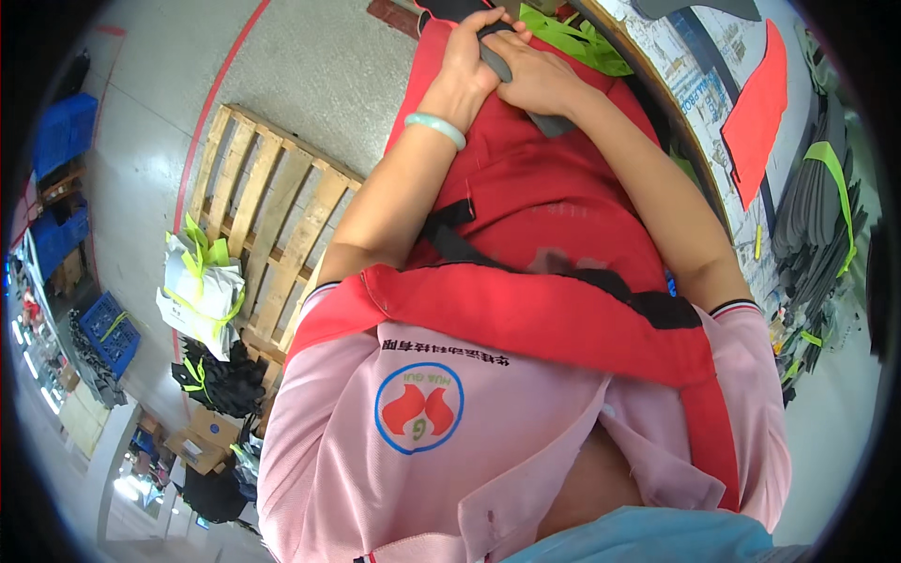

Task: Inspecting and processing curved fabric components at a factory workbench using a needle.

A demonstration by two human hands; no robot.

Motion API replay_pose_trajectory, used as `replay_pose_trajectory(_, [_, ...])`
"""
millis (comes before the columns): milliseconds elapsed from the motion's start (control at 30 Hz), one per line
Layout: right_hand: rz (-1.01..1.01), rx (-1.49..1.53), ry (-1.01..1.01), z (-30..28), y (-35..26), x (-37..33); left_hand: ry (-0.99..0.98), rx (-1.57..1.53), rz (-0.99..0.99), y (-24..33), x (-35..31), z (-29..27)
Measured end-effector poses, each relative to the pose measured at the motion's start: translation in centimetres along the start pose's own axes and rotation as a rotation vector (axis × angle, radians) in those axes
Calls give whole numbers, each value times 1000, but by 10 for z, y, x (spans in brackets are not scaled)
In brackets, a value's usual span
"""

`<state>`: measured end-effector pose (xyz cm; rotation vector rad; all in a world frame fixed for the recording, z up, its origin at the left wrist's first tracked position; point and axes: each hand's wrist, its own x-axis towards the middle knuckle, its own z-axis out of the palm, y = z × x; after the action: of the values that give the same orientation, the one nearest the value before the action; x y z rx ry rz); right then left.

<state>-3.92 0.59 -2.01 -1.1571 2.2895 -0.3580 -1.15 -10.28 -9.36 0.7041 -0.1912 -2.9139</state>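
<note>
At the top of the head view, both my hands meet over the red apron (540, 192) on my lap. My left hand (466, 58), with a pale green bangle (436, 129) at its wrist, is closed around a dark grey flat piece (495, 64). Pressed against it from the other side, my right hand (540, 83) is closed on the same piece, its fingers overlapping my left. A second bit of dark grey material (551, 124) shows under my right palm; whether it belongs to the same piece is hidden.
To the right, a worktable (699, 94) bears a red cut piece (758, 117) and tied stacks of dark grey pieces (815, 211). Bright green strips (577, 39) hang beyond my hands. At left are a wooden pallet (272, 188), a tied white bundle (202, 291) and blue crates (66, 131).
</note>
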Motion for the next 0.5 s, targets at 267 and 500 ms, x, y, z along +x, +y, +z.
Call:
replay_pose_trajectory(267, [23, 3, -19, 4, -11, -45, 14, 66, -29, 2, -19, 1])
replay_pose_trajectory(500, [2, -32, -123, -3, -12, -3, -18, -17, -61, 8, 4, -15])
